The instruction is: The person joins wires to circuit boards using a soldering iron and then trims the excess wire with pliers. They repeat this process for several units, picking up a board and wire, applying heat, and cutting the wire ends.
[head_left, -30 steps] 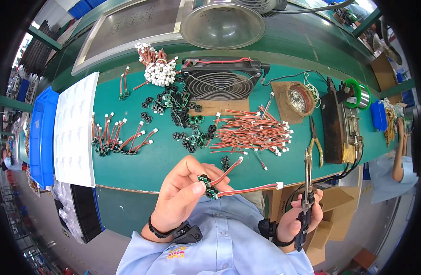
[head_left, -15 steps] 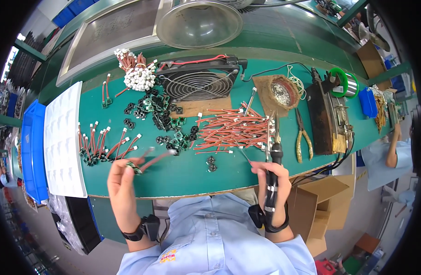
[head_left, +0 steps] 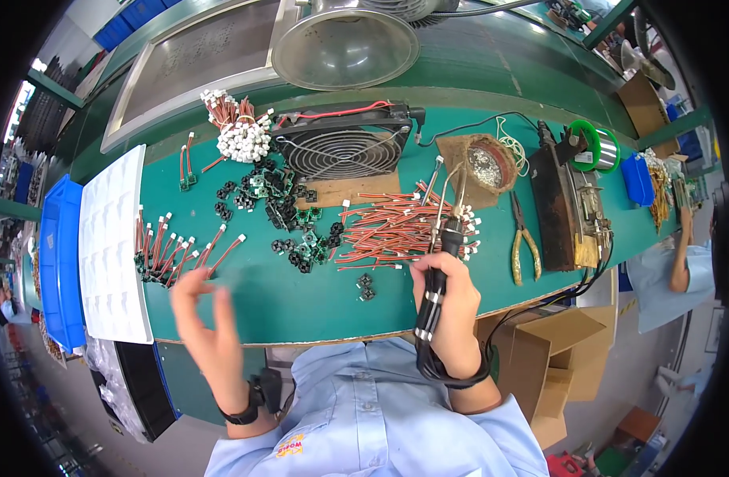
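Soldering iron (head_left: 435, 283) in R hand (head_left: 457, 310), well apart fr. L hand (head_left: 209, 330).

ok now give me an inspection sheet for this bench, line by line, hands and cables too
surface: green bench top, crowded toward the back
job's things: soldering iron by the round dish, contact unclear; wire heap in the middle; pile of circuit boards in front of the fan; wired boards in a group at left
clutter: pliers right of the wire heap
hands: left hand blurred, fingers apart, nothing seen in it; right hand gripping the soldering iron
cables: black cables hang past the front edge at right
surroundings: white tray and blue bin at left; cardboard boxes below right; another person beyond
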A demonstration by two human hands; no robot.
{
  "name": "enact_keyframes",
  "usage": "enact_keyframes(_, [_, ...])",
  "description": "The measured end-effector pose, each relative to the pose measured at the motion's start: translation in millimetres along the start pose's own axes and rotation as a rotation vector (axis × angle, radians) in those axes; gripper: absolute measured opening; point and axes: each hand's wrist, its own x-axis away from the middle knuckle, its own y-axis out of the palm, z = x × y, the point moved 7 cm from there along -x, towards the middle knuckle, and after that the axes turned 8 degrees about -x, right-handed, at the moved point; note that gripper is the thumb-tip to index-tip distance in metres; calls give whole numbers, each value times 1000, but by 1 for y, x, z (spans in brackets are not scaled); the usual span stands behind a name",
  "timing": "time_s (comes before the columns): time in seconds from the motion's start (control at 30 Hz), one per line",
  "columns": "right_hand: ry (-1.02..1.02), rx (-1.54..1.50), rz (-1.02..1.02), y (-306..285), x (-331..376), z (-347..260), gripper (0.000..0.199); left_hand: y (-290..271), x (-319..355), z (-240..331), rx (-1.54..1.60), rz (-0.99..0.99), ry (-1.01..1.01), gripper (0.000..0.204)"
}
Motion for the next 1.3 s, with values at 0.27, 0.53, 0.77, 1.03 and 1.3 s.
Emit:
enact_keyframes(0.27, [-76,-492,-282,-12,14,-39,45,60,31,110,345,-595,457,31])
enact_keyframes(0.53, [-73,-585,-322,-16,17,-41,46,64,43,118,330,-602,518,21])
enact_keyframes(0.77, [100,-698,-189,-23,20,-37,41,62,47,115,445,-581,369,19])
enact_keyframes(1.03, [139,-647,-63,-34,26,-29,41,49,35,100,227,-384,278,18])
enact_keyframes(1.3, [184,-790,-151,-28,22,-30,41,61,40,122,463,-660,353,18])
